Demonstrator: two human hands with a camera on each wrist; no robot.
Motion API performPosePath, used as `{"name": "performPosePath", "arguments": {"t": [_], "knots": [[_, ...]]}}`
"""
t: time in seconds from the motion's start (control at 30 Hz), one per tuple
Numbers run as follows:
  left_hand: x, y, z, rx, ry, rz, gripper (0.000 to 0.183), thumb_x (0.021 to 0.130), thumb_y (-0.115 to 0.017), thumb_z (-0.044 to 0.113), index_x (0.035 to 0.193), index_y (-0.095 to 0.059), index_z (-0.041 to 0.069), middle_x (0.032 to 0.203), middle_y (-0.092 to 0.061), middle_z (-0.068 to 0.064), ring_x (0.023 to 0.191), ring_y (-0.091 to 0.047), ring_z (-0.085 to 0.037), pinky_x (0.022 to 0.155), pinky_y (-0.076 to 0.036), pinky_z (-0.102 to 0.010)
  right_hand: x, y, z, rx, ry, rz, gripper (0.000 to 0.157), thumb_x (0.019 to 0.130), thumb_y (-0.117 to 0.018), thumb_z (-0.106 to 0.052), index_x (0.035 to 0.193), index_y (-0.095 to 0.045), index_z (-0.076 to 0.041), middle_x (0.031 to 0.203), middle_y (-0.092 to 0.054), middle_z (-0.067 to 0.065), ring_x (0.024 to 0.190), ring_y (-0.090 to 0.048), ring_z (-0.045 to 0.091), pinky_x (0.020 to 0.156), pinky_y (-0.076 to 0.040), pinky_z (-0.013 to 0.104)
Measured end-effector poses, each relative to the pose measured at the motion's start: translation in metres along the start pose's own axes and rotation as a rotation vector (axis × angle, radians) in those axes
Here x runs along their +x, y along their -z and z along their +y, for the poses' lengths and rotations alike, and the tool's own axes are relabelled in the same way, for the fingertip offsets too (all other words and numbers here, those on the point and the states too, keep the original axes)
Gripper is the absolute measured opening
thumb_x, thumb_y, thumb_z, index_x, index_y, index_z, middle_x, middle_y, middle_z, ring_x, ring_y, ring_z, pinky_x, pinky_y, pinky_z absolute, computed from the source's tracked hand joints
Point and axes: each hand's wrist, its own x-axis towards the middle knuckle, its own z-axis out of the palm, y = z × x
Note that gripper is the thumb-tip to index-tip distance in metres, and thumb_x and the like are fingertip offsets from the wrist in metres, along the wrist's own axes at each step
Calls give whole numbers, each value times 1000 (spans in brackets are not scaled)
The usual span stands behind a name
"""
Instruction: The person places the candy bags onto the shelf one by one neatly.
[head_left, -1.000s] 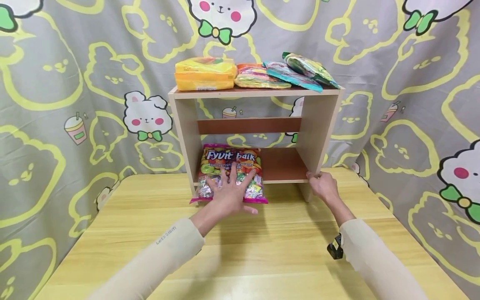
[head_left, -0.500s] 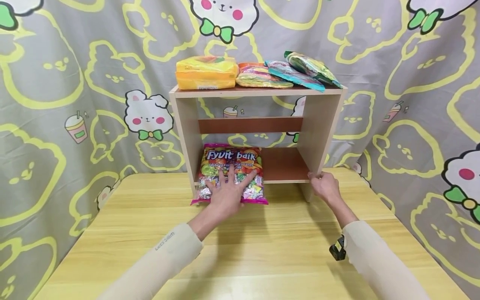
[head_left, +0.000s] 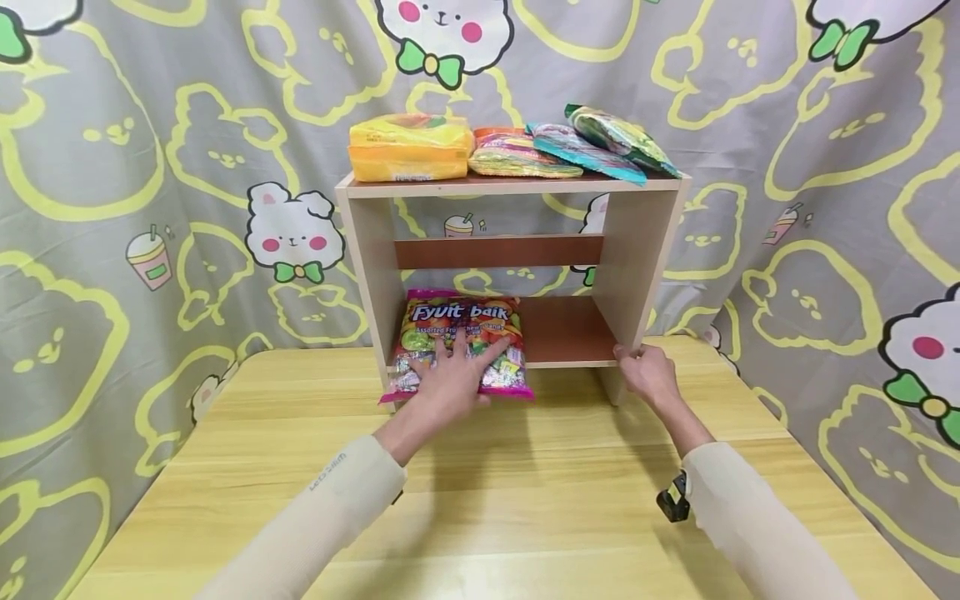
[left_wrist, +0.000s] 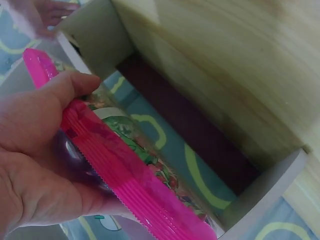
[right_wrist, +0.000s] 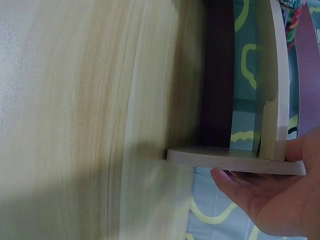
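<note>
A pink-edged bag of assorted fruit chewy candy (head_left: 463, 321) lies on the left of the lower board of a small wooden shelf (head_left: 663, 242), its front end overhanging. My left hand (head_left: 450, 385) rests on its face with fingers spread. In the left wrist view, the thumb of my left hand (left_wrist: 45, 125) crosses the bag's pink bottom seam (left_wrist: 135, 180); its other fingers are largely hidden. My right hand (head_left: 647, 371) grips the front edge of the right side panel. The right wrist view shows fingers of my right hand (right_wrist: 280, 195) against the panel's outer face.
Along the shelf's top lie a yellow package (head_left: 411, 150), a red-and-yellow bag (head_left: 521, 154), a teal bag (head_left: 585, 152) and a green bag (head_left: 622, 137). The shelf stands on a wooden table (head_left: 525, 517). A patterned curtain (head_left: 225, 167) hangs behind and at both sides.
The candy bag's front end has risen and shifted slightly inward under my left hand, whose thumb has drawn in toward the bag. My right hand keeps its hold on the shelf panel.
</note>
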Motion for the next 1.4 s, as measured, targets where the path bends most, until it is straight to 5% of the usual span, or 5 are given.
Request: {"name": "performPosePath", "arguments": {"t": [0.4,0.87,1.4], "knots": [[19,15,-3,-38,57,-103,84,92,-74,36,157,-23,51,167,-11,-25,148,-11,-61,100,-16,-87,-1,0,0,9,-1,0,50,103,-44,-44,99,-69,0,72,-69,13,75,-62,31,60,-43,33],[39,16,-21,-86,54,-152,81,95,-69,38,158,-19,50,168,1,-23,149,0,-59,103,-5,-87,-1,0,-1,4,5,26,47,103,-46,-41,99,-70,-1,68,-67,7,80,-65,34,63,-44,34],[35,2,-12,-15,99,-5,87,88,-76,43,157,-24,49,168,-11,-21,151,-6,-58,106,-11,-85,-2,1,-1,2,10,12,50,104,-45,-41,110,-69,2,74,-71,13,84,-66,36,65,-45,35]]}}
